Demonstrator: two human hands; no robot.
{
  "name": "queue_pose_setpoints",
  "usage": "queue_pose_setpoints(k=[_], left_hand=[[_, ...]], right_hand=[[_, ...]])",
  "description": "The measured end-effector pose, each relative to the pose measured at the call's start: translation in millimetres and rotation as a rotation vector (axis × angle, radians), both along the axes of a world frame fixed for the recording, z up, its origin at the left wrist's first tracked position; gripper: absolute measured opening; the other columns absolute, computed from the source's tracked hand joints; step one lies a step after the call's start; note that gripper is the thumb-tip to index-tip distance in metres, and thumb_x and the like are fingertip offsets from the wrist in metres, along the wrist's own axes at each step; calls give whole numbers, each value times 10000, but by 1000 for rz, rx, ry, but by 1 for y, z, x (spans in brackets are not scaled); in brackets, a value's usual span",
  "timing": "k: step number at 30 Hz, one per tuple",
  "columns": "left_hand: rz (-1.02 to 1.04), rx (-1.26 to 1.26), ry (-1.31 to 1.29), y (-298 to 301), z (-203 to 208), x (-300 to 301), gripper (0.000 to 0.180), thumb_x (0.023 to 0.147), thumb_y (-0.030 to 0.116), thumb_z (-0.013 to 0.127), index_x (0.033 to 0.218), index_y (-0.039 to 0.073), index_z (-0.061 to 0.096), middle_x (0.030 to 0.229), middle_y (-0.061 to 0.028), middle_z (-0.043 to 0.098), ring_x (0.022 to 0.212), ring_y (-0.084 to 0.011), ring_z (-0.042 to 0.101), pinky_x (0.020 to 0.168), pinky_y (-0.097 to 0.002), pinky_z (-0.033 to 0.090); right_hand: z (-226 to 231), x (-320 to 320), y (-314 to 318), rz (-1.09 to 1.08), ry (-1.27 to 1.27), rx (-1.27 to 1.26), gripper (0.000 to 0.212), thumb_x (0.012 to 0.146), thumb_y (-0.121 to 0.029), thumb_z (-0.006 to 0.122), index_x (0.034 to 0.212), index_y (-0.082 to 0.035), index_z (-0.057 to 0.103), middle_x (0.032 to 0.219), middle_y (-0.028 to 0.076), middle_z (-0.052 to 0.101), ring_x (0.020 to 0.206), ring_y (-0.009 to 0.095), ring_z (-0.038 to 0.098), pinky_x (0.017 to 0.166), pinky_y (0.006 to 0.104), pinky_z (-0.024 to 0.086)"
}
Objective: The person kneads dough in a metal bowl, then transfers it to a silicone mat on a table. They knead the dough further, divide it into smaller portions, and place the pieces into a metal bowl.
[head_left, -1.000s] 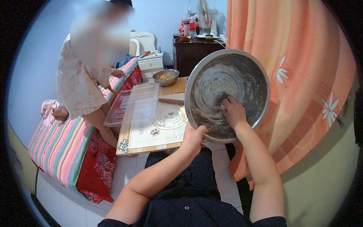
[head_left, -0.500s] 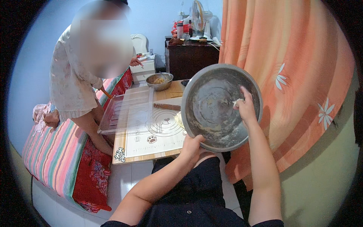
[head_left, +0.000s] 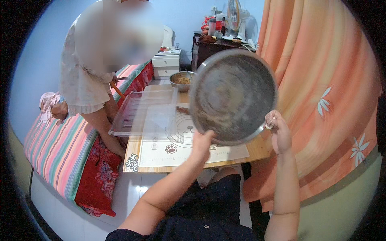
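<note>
A wide metal basin (head_left: 233,96) is tilted up over the table, its inside toward me and smeared with pale residue. My left hand (head_left: 204,142) is closed on its lower left rim. Close by the lower right rim is my right hand (head_left: 276,130), its fingers curled in on a bit of whitish dough (head_left: 272,121). Below the basin lies a pale baking mat (head_left: 189,156) printed with rings and paw marks. A brown rolling pin (head_left: 183,109) pokes out from behind the basin, which hides the rest.
A clear plastic tray (head_left: 126,114) overhangs the table's left side. Another person (head_left: 86,80) stands there beside the striped bed (head_left: 52,148), with an orange-handled tool (head_left: 117,90). At the back is a metal bowl of filling (head_left: 183,80). An orange curtain (head_left: 321,104) hangs at right.
My right hand has come out of the basin to its right rim, fingers now curled in. The basin is raised slightly. The other person leans further over, and the view has shifted.
</note>
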State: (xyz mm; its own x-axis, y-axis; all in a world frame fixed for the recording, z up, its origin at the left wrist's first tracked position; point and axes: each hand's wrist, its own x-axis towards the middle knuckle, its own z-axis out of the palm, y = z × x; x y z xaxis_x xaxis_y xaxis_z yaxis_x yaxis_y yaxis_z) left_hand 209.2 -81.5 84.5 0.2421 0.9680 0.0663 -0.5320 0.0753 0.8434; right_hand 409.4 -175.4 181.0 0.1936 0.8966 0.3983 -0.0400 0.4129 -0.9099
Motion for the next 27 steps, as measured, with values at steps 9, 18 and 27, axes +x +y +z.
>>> queue_pose_setpoints(k=[9, 18, 27], left_hand=[[347, 1, -126, 65, 14, -69, 402, 741, -55, 489, 1128, 49, 462, 1045, -72, 528, 894, -200, 533, 714, -343, 466], [417, -68, -148, 75, -7, -72, 356, 734, -32, 515, 1081, 44, 480, 1000, -70, 524, 842, -187, 545, 661, -326, 474], [335, -126, -180, 73, -15, -76, 443, 729, -45, 493, 1151, 51, 397, 1026, -88, 504, 861, -207, 554, 712, -366, 514]], right_hand=[[-127, -7, 115, -468, -850, 24, 196, 852, -184, 507, 976, -79, 616, 979, 84, 585, 837, 218, 581, 735, 333, 468], [-190, -28, 130, -144, -1223, -341, 529, 836, -261, 471, 1346, -130, 420, 1395, 117, 395, 1255, 327, 376, 1075, 386, 223], [-124, -5, 134, -112, -838, -381, 402, 822, -238, 525, 1182, -70, 579, 1188, 176, 574, 1103, 258, 555, 929, 329, 423]])
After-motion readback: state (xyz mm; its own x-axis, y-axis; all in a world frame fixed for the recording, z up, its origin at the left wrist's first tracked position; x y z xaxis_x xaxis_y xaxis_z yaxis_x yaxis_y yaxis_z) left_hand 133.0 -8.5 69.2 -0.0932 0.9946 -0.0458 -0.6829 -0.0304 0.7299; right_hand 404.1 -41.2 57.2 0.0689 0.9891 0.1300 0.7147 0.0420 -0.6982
